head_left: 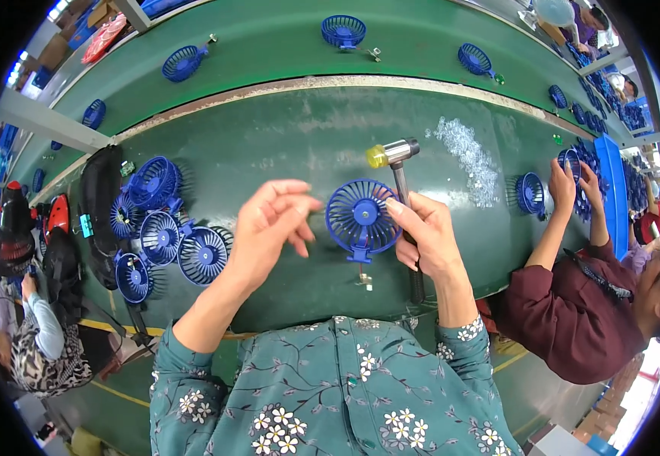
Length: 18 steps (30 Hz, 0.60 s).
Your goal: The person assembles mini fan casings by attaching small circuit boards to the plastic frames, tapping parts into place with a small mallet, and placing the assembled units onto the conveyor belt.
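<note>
A round blue fan cage (345,199) with radial ribs lies in front of me, its short stem toward me and a small part on thin wires (365,281) below it. My right hand (438,237) is closed around the dark handle of a two-faced mallet (400,154), which has a yellow face, a metal head and a dark face. The thumb of that hand presses on the cage's right rim. Left of the cage, my left hand (269,232) is open and holds nothing, its fingers loosely bent and apart from the cage.
Several blue fan cages (202,254) cluster at left beside a black bag-like object (102,213). A pile of small clear pieces (466,156) lies right of the mallet. Behind, a green conveyor (276,49) carries more cages. At right, a co-worker (573,319) handles a cage near a blue tray (611,190).
</note>
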Available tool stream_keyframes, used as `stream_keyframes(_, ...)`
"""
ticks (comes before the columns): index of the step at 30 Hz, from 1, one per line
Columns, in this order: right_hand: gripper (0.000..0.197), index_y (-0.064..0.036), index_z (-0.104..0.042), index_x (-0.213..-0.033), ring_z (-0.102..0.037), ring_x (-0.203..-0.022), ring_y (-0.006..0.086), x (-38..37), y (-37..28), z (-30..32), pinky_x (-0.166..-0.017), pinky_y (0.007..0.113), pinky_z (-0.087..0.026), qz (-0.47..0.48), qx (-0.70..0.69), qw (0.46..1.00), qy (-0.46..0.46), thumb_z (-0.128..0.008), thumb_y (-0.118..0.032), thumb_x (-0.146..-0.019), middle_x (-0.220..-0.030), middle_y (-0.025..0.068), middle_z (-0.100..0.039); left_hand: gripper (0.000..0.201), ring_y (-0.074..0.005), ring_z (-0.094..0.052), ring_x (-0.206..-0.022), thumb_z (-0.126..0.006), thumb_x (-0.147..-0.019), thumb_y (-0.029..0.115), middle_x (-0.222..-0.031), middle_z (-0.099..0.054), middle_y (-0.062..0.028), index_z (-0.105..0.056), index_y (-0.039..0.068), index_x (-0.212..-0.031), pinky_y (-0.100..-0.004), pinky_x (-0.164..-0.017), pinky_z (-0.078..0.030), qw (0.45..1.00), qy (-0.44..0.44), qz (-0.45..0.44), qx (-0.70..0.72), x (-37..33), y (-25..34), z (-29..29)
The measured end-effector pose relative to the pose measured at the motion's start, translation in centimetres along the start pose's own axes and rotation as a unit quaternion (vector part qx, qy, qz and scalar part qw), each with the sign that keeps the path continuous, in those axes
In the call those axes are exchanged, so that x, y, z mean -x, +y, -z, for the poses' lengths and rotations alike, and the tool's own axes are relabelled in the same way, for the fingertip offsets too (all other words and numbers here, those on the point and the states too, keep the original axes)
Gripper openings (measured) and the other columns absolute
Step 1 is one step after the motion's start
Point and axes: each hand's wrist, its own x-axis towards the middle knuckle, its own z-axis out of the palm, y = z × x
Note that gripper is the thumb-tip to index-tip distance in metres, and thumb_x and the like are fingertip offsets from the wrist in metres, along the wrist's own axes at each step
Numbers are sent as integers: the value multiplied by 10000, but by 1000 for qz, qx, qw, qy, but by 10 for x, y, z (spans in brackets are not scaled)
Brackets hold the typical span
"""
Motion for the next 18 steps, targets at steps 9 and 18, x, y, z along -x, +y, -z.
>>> stream_keyframes(9, 318, 2, -659, -1014, -399, -390, 20, -21, 7, -12, -333, 210, -282, -9, 5, 1000, -19, -651, -311, -953, -616, -27, -535, 481, -191, -656, -692, -503, -1022, 252, -1070, -639, -220, -359, -37, -1378, -299, -552, -574, 977, -75, 140, 141, 26, -27, -4)
stream_keyframes(18, 271, 36, -646, -1068, -642, -731, 287, -43, 31, -11, -645, 381, -496, 267, 391, 872, 122, -615, -208, -953, -881, 171, -654, 348, -205, -658, -770, -573, -970, 105, -1100, -640, -183, -442, 6, -1277, -319, -678, -571, 996, 11, 82, -16, 38, -45, 0)
